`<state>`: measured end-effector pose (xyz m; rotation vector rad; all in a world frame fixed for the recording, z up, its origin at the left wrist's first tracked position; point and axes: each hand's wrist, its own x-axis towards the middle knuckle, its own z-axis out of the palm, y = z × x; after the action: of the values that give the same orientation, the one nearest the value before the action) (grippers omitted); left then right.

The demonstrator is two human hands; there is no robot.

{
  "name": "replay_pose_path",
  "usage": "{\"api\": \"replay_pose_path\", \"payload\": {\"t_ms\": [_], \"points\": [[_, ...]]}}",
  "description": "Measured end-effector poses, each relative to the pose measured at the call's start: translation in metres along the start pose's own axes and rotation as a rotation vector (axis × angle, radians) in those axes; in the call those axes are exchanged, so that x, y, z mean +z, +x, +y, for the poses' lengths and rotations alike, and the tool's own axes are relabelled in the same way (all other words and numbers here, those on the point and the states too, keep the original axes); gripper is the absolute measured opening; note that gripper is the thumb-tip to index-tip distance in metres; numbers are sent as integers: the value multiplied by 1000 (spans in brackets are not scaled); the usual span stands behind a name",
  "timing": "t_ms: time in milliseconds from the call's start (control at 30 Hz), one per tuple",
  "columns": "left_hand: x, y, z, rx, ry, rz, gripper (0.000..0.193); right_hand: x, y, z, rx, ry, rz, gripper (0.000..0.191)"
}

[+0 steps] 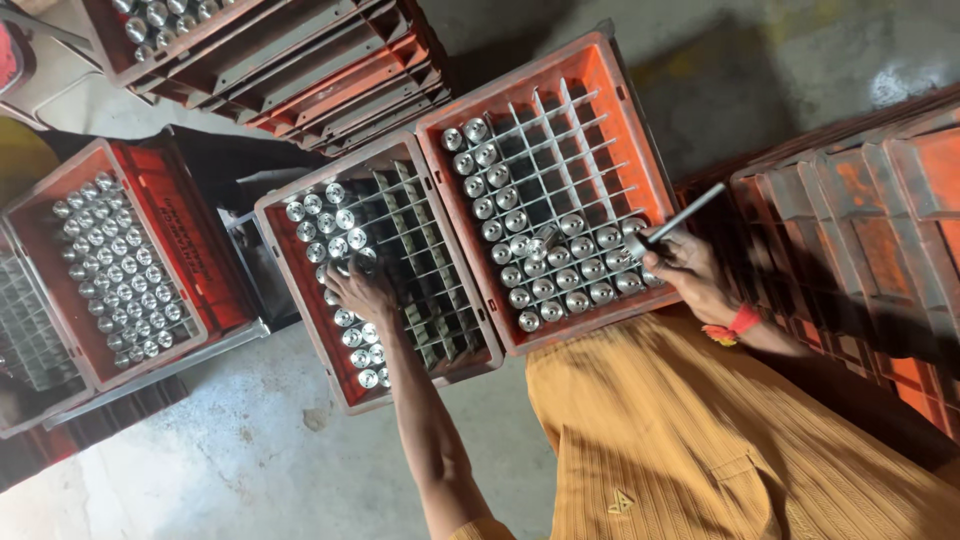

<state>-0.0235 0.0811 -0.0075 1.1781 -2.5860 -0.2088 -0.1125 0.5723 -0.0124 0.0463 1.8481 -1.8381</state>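
Nearest the camera was the person's mustard-yellow striped shirt (700,440), from which both bare forearms reached out over two orange plastic crates with grey grid dividers. The left hand (358,290) lay palm down in the left crate (300,262), its fingers curled over the shiny metal cylinders (325,222) standing in the cells there; whether it had actually closed on one of them could not be told, since the fingers hid what lay beneath. That crate held cylinders only along its left columns, the remaining cells showing bare dividers. The right hand (690,268), with a red thread band (738,324) at the wrist, was clenched around a slim metal rod (672,222) that slanted up and to the right, its lower end over the near right corner of the right crate (632,125). This second crate touched the first along one side and carried cylinders in its near rows and down its left column, while the far cells stood open. Off to the left, apart from the pair, a third orange crate (195,245) sat packed with more cylinders on a grey concrete floor (250,450). To the right rose a stack of orange crates (870,200), and farther away, at the top, lay another pile of crates (330,75), one holding a few cylinders.
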Motion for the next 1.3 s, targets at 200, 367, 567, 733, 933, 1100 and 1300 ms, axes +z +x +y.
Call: {"api": "replay_pose_path", "payload": {"t_ms": [200, 367, 567, 733, 933, 1100, 1300], "points": [[-53, -35, -14, 115, -524, 272, 44, 0, -17, -3, 21, -22, -21, 43], [-51, -101, 31, -531, -1622, -181, 41, 25, -20, -17, 62, -13, -101, 43], [-25, -182, 142, -143, -1047, -569, 17, 67, -9, -51, -84, -1, -295, 52], [-46, -196, 183, 60, -758, -738, 35, 70, -12, -64, -215, -127, -275, 46], [-63, -183, 202, 162, -767, -952, 42, 44, -13, -34, -378, -228, -355, 43], [-55, -178, 221, 183, -817, -1069, 50, 10, 7, -23, -164, -94, -258, 50], [12, -172, 237, 687, -483, -624, 47, -31, 28, -38, -113, -6, 226, 38]]}}
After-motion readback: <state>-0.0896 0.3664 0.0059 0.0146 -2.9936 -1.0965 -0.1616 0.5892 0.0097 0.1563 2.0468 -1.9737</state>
